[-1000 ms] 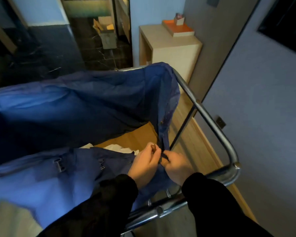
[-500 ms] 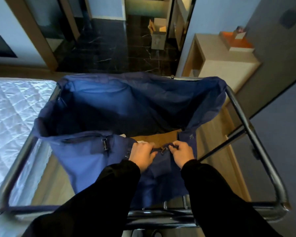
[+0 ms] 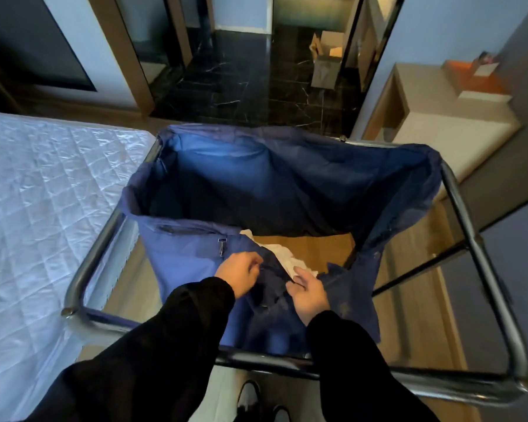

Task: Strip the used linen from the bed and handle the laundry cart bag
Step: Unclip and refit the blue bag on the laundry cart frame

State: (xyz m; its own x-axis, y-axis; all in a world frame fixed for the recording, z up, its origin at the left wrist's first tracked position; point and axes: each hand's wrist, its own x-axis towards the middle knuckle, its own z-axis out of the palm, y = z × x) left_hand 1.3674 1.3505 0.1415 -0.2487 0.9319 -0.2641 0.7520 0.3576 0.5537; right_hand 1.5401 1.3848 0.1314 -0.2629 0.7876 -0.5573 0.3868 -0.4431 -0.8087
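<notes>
bag (image 3: 287,184): blue, hung in cart frame (image 3: 495,306), near edge sagging inside the near rail | left hand (image 3: 240,275): pinches that edge | right hand (image 3: 308,292): fingers look relaxed on cloth beside it | bed (image 3: 43,193): stripped, just beside left rail | floor (image 3: 415,233): bare gap between bag and right rail

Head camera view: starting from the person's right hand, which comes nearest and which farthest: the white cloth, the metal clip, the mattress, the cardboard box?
From the right hand:
1. White cloth, just ahead, inside the bag.
2. Metal clip, to the left, on the bag's near edge.
3. Mattress, farther off to the left.
4. Cardboard box, far ahead.
</notes>
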